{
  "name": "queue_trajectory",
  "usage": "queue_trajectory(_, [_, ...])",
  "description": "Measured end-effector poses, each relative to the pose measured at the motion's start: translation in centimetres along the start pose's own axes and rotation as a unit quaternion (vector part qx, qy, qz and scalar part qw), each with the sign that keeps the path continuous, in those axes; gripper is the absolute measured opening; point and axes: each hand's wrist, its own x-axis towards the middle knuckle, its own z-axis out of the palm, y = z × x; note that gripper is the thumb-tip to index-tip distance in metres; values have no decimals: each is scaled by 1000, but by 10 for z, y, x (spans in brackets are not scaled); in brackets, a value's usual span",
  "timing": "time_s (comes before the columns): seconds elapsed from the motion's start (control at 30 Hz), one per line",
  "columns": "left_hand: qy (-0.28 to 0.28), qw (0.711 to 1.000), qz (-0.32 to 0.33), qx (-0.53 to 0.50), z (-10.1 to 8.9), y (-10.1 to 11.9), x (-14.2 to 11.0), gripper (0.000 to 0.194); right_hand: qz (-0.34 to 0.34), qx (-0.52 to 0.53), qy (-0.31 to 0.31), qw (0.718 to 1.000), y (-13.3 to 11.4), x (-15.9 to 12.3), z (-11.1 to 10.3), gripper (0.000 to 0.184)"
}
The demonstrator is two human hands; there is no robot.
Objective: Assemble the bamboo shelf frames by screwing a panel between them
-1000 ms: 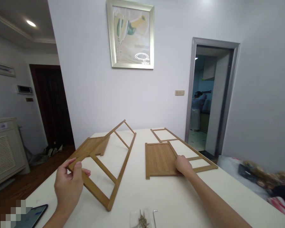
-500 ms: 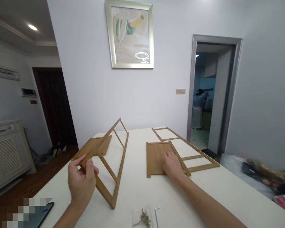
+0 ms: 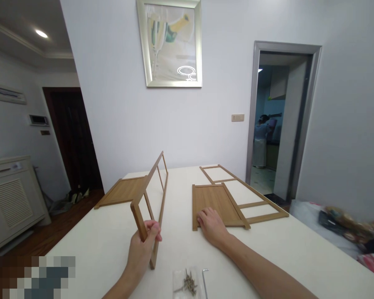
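My left hand (image 3: 143,245) is closed round the near end rail of a wooden ladder-like frame (image 3: 154,182), which stands almost upright on its long edge on the white table (image 3: 268,253). My right hand (image 3: 212,224) lies flat, fingers spread, on the near edge of a wooden panel (image 3: 215,199) to the right. That panel overlaps a second ladder-like frame (image 3: 246,197) lying flat. Another wooden panel (image 3: 123,192) lies flat at the far left of the table.
A clear bag of screws (image 3: 187,284) and an Allen key (image 3: 205,280) lie at the table's near edge. A doorway at the right shows a person (image 3: 262,139) in another room. A framed picture (image 3: 170,41) hangs on the wall. A white cabinet (image 3: 9,195) stands left.
My left hand has swung the frame from a low tilt up to nearly upright and moved it right. My right hand has slid left along the panel's near edge.
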Motion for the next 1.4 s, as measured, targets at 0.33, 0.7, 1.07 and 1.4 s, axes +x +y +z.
queue_trajectory(0.33, [-101,992,-77,-18,20,-13,-15,52,-6,15,-13,1000,2,2,4,22])
queue_trajectory(0.7, [-129,989,-72,-19,21,-30,-19,54,-6,3,-20,1000,1,2,2,26])
queue_trajectory(1.07, [-137,987,-79,-24,18,-43,-16,53,143,-57,6,988,24,9,-24,32])
queue_trajectory(1.4, [-114,990,-79,-20,17,-37,-19,54,404,3,-55,913,116,-1,-29,34])
